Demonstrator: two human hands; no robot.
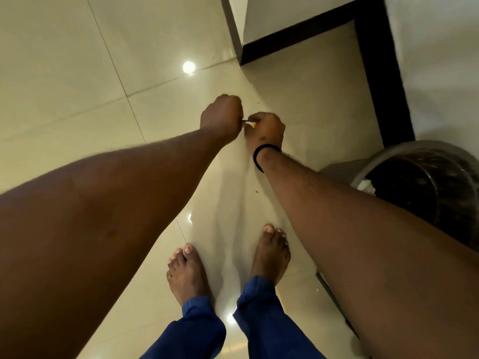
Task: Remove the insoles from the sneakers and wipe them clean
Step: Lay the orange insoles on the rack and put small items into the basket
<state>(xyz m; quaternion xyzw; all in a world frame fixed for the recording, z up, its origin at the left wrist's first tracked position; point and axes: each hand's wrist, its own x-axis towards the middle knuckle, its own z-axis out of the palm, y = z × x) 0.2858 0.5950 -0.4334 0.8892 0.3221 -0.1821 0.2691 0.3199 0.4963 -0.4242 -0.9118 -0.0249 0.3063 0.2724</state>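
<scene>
Above the pale tiled floor (77,73), both hands meet around a small, mostly hidden item; no sneakers or insoles are in view.

Where the sneakers and insoles are, and how they look, cannot be told; judging from that, removal and wiping both seem left to do. The left hand (221,117) is clenched, pinching a small object (250,123) with a hint of yellow and red. The right hand (267,129), a black band (260,154) on its wrist, curls round the same object. At six o'clock stand bare feet (186,273); at three o'clock a dark bin (427,182); at one o'clock a dark skirting board (298,37).
</scene>
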